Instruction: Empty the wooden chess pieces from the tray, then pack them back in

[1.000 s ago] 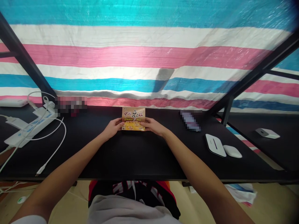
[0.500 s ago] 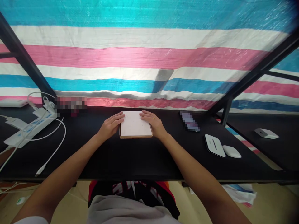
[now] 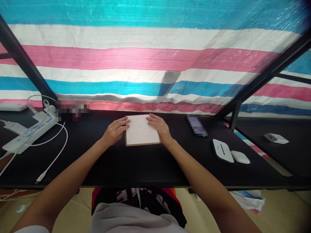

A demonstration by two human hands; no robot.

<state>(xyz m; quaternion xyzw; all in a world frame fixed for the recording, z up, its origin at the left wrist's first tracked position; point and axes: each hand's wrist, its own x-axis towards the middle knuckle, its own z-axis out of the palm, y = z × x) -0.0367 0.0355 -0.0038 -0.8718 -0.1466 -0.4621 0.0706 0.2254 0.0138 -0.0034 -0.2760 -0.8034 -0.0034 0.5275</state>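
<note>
No text can be read: the print on the shorts (image 3: 173, 204), nearest, is partly hidden; marks on the white slotted device (image 3: 223, 151), right, and power strip (image 3: 25, 139), left, are too small.

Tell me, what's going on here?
A person sits or stands at a black table, left hand and right hand at either side of a flat box. Fingers of both lie over its white, speckled face, which is up. A power strip lies off to the left.

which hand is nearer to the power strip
Left. The left hand is at the left side of the white-faced box, right of the power strip and apart from it; the right hand is farther away, at the box's right side.
</note>
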